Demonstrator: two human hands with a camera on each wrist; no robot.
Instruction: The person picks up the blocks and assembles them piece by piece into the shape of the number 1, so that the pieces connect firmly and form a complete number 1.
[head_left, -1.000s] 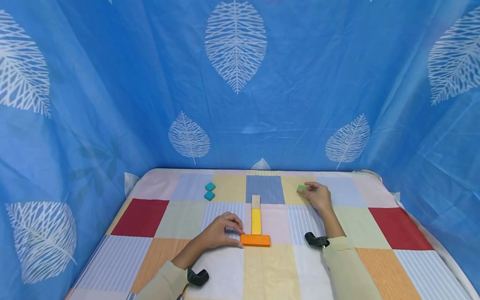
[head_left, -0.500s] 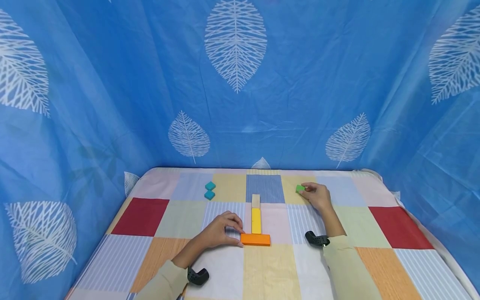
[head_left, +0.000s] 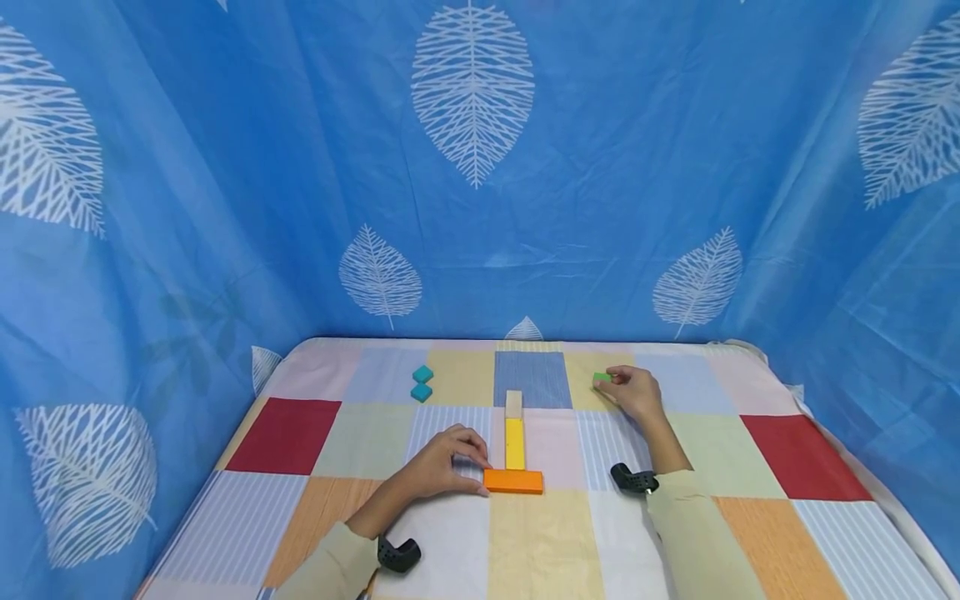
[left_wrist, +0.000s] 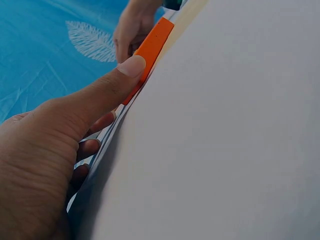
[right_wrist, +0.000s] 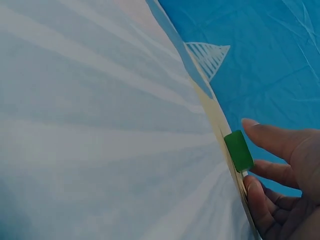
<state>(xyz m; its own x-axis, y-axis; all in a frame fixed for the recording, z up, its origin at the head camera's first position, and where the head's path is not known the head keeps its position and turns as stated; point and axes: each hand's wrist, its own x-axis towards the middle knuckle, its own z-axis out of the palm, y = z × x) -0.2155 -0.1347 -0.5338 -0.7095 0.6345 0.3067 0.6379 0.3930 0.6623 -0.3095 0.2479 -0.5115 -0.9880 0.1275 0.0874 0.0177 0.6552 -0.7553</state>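
Note:
My left hand (head_left: 442, 462) pinches the left end of an orange rectangular block (head_left: 513, 482). In the left wrist view its thumb (left_wrist: 132, 67) presses on the orange face. A long yellow block (head_left: 514, 443) runs away from the orange one, with a small pale wood block (head_left: 513, 404) behind it in line. Farther right, my right hand (head_left: 635, 392) holds a small green block (head_left: 602, 378) between thumb and finger. The right wrist view shows the digits round the green block (right_wrist: 239, 151); whether the topmost one touches it, I cannot tell.
Two teal blocks (head_left: 422, 383) lie corner to corner at the back left. A patchwork cloth (head_left: 555, 575) covers the table. Blue leaf-print curtain (head_left: 600, 208) hangs behind and at both sides.
The right hand has shifted slightly left with the green block, then stayed almost still. The left hand and the other blocks hold their places.

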